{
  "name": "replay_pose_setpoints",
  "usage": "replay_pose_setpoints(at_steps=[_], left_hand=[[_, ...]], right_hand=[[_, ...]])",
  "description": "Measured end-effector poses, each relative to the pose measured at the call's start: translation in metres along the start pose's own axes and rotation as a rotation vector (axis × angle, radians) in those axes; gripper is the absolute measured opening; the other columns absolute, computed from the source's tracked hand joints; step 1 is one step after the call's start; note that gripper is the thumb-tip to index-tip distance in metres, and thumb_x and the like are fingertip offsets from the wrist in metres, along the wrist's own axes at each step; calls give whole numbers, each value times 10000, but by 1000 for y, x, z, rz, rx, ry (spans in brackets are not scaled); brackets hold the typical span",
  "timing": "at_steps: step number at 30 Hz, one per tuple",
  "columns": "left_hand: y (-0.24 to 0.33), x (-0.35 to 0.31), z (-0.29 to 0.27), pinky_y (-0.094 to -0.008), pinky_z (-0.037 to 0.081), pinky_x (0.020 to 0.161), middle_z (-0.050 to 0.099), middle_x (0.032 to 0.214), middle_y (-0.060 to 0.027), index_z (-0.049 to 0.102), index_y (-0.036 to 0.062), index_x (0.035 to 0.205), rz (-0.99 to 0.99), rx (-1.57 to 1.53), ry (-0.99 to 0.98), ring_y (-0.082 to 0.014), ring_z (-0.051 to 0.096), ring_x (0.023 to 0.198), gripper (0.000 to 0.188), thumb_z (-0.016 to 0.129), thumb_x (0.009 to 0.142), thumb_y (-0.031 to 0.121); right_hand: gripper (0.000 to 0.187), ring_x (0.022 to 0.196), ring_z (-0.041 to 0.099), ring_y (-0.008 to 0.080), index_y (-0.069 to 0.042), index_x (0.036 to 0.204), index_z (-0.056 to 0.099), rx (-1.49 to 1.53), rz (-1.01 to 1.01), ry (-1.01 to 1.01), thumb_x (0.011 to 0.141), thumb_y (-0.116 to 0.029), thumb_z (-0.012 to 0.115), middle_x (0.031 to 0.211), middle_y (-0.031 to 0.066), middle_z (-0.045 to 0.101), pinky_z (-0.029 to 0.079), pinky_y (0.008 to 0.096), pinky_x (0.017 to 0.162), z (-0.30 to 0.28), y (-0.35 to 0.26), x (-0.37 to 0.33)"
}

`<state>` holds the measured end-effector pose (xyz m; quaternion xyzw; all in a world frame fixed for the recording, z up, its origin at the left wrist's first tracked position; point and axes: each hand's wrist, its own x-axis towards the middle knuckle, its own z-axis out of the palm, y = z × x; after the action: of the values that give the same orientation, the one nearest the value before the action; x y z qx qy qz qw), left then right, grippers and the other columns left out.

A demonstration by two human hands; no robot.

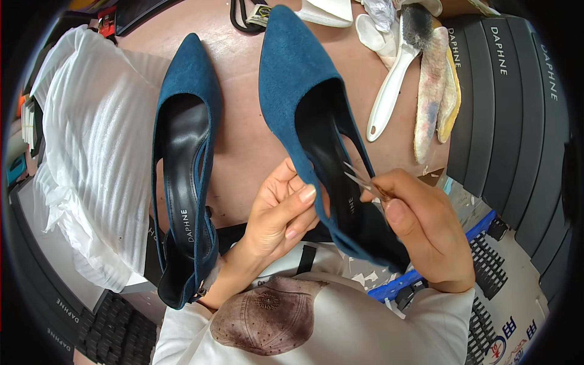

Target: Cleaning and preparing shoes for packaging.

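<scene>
We see our left hand with its fingers clamped on the side of one blue pointed-toe shoe, held over the table. Our right hand has its fingers closed on a two-pointed metal tool, its tips over the shoe's opening. To the left is a second blue shoe, beside white wrapping; to the right, a white-handled brush lies near a stained pad.

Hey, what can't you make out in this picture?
All in head view:
Metal tool: rear covered by the right hand.
Held blue shoe: sole hidden beneath its upper.
Left hand: some fingertips behind that shoe.
Dark boxes at right: cut off by the fisheye's rim.
</scene>
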<state>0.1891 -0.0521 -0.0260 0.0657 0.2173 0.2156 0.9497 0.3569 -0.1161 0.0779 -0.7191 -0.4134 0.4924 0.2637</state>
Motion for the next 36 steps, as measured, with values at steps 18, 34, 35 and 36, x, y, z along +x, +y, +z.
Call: replay_pose_setpoints(at_steps=[18, 34, 35, 36], left_hand=[[3, -38, 20, -233, 439, 344, 556, 924, -269, 417, 85, 921, 331, -1, -373, -182, 494, 373, 266, 591, 796, -72], [23, -51, 10, -196, 362, 272, 493, 1265, -234, 529, -5, 753, 226, -63, -823, -147, 504, 349, 127, 603, 795, -100], [24, -51, 8, -193, 363, 275, 498, 1263, -224, 529, -5, 743, 216, -66, -840, -138, 493, 346, 125, 603, 801, -88], [24, -51, 6, -189, 364, 278, 503, 1260, -214, 530, -6, 732, 206, -69, -856, -129, 482, 343, 127, 604, 807, -76]], right_hand=[[382, 495, 594, 161, 89, 1091, 455, 131, -356, 416, 863, -173, 615, 846, 135, 635, 473, 255, 422, 84, -17, -87], [245, 629, 636, 116, 64, 982, 519, 289, -357, 183, 858, -112, 637, 776, 125, 639, 485, 210, 552, 89, -34, -96], [245, 629, 636, 116, 64, 982, 519, 289, -355, 184, 858, -112, 637, 776, 125, 639, 485, 210, 552, 89, -35, -96], [238, 631, 638, 115, 63, 976, 525, 286, -343, 170, 856, -109, 639, 775, 122, 639, 487, 211, 553, 89, -36, -96]])
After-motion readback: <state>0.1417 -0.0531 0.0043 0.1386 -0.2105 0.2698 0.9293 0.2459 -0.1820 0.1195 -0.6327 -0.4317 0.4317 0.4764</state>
